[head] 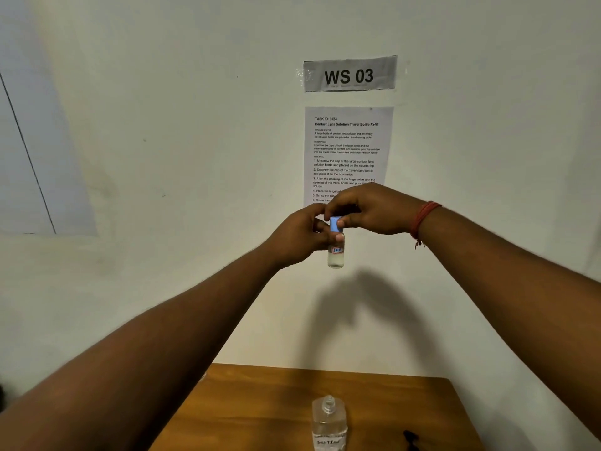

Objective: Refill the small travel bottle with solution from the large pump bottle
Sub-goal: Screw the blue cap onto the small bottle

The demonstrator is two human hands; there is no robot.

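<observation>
clearly light and slick, the travel bottle (336, 252) sits pinched in the left hand (297, 237); right hand (367, 211) fingers grasp its blue cap (336, 223).

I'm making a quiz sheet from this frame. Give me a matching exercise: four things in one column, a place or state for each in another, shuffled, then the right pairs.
Things
1. small travel bottle
2. large bottle
3. blue cap
4. WS 03 sign

Places or states
A. taped to the wall
B. pinched by the right hand
C. standing open-necked on the wooden table
D. held up by the left hand

Pairs: 1-D, 2-C, 3-B, 4-A
</observation>
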